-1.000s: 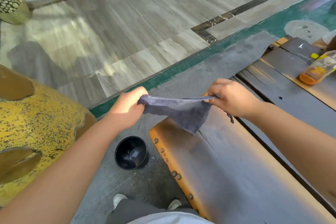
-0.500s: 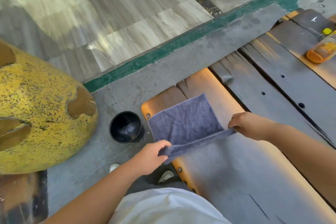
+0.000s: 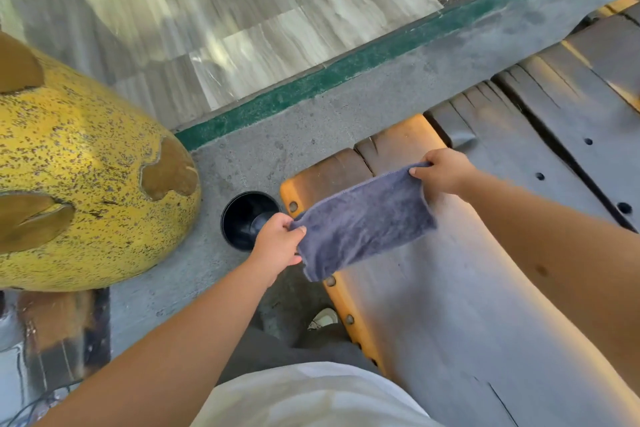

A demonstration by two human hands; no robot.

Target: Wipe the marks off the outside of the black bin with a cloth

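A small round black bin (image 3: 244,218) stands upright on the grey concrete floor, seen from above, so its outer wall is mostly hidden. Both hands stretch a folded grey-blue cloth (image 3: 363,222) over the near end of a wooden bench. My left hand (image 3: 278,246) pinches the cloth's lower left corner, just right of the bin and partly over its rim. At the upper right corner, my right hand (image 3: 441,172) grips the cloth.
A big yellow speckled egg-shaped sculpture (image 3: 79,184) stands close on the bin's left. The worn wooden bench (image 3: 467,288) with an orange edge fills the right side. A green stripe (image 3: 311,87) borders a tiled floor beyond. My shoe (image 3: 323,317) shows below the bench edge.
The cloth has been folded in half into a narrower band. Both hands have shifted with it, and the head has tilted further down towards the bin.
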